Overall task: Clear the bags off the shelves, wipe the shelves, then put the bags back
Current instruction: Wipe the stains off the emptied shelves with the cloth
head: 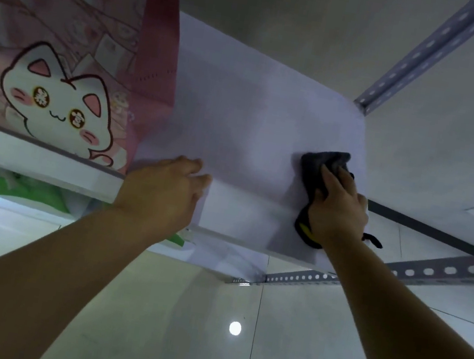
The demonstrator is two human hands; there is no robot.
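Cloth point(322, 168), dark grey, sits on the shelf point(241, 111) near its right end, gripped by the right hand point(337, 208); left hand point(165, 186) rests on the front edge, fingers relaxed, holding nothing; pink bag point(64, 40) stands at the shelf's left; green bag point(24, 187) below.

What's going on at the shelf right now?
A person presses a dark grey cloth to the white shelf with the right hand, near its right end. The left hand rests on the front edge. A pink cat-print bag stands on the shelf's left part; a green bag sits on the level below.
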